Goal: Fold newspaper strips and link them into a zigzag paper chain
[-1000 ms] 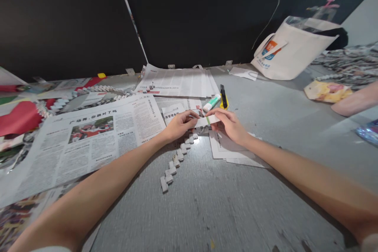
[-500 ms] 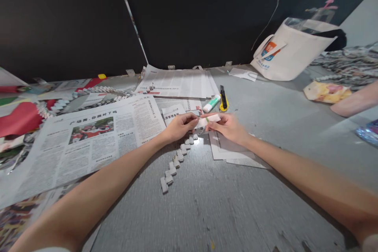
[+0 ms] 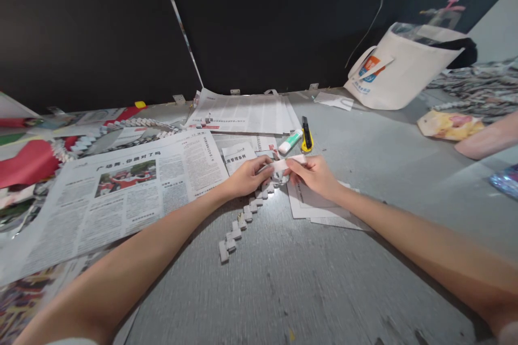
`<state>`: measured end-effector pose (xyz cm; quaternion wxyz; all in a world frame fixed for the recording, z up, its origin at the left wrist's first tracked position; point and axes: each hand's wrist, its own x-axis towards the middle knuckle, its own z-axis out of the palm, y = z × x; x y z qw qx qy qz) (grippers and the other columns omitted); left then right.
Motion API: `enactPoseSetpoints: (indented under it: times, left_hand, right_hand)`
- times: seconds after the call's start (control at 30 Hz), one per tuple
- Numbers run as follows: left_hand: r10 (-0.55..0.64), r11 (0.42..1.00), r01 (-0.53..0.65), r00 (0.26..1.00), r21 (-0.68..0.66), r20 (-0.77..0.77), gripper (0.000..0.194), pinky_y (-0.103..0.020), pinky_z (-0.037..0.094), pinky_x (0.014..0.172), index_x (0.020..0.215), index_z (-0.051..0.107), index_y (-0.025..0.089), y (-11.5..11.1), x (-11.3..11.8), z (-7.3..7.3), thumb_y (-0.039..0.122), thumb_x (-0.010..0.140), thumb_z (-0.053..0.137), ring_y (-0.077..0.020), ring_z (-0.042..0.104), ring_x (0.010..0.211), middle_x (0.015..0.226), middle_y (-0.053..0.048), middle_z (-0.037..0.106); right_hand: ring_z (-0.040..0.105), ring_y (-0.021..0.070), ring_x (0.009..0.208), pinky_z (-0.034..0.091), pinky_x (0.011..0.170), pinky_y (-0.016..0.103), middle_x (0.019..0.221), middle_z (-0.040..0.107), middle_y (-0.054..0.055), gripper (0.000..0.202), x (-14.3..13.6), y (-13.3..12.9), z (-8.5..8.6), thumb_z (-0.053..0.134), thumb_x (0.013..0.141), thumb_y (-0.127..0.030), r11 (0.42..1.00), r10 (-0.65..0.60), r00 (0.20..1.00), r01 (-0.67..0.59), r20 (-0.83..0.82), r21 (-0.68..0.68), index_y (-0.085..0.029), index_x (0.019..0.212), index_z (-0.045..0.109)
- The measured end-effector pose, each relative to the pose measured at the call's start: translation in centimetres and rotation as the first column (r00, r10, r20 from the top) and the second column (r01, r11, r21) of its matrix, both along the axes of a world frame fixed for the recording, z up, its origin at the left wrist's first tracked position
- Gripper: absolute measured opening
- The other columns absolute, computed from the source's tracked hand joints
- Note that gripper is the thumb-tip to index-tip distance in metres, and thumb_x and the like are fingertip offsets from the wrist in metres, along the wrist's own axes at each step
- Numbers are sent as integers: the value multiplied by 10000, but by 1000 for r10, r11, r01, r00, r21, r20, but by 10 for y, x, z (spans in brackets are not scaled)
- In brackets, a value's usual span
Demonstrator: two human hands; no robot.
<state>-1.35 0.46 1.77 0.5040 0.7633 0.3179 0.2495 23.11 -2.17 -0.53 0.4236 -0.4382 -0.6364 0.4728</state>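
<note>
Here, the left hand (image 3: 245, 177) and right hand (image 3: 315, 174) are pinching a narrow white paper strip (image 3: 280, 164), its length running crosswise between them.

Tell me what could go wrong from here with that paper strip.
The narrow white paper strip might crease or tear, since the left hand and right hand both grip it. The zigzag chain of grey-white folded paper runs up close to the hands and could get knocked. The slim yellow-and-black utility knife lies just beyond the right hand, where a careless reach might graze it.
</note>
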Motion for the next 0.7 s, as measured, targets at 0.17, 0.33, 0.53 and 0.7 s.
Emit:
enactPoseSetpoints:
  times: [0.17, 0.33, 0.53, 0.7]
  left_hand:
    - [57, 997, -53, 996, 57, -69, 271, -291, 392, 648, 1036, 655, 188, 2, 1, 2, 449, 1022, 581, -134, 525, 708, 871, -29, 632]
    - [88, 996, -82, 988, 47, -129, 280, -289, 348, 603, 1030, 689, 167, 2, 4, 4, 438, 964, 660, -128, 458, 627, 710, 13, 555]
    - [76, 997, -73, 993, 37, -88, 307, -281, 288, 538, 1048, 741, 166, 3, 3, 0, 451, 952, 680, -118, 390, 556, 614, 33, 487]
    - [14, 999, -17, 998, -42, -56, 371, -267, 251, 524, 952, 752, 170, 2, 2, -1, 497, 1008, 587, -106, 326, 531, 600, 36, 428]
  right_hand:
    - [562, 140, 557, 435, 548, 327, 633, 673, 28, 473, 0, 0, 1, 711, 989, -573, 997, 76, 991, -79, 107, 24, -211, 684, 685]
    - [550, 125, 550, 460, 525, 309, 703, 652, -19, 301, -4, 0, 7, 784, 939, -536, 999, 52, 997, -51, -57, 20, -249, 989, 704]
    - [546, 117, 550, 468, 530, 307, 765, 657, -22, 339, -5, -2, 12, 797, 933, -490, 997, 73, 993, -68, -97, 48, -284, 1197, 743]
    - [528, 121, 539, 420, 546, 307, 648, 659, 3, 421, -2, -7, 10, 689, 1007, -533, 990, 27, 998, -34, 52, 135, -219, 729, 735]
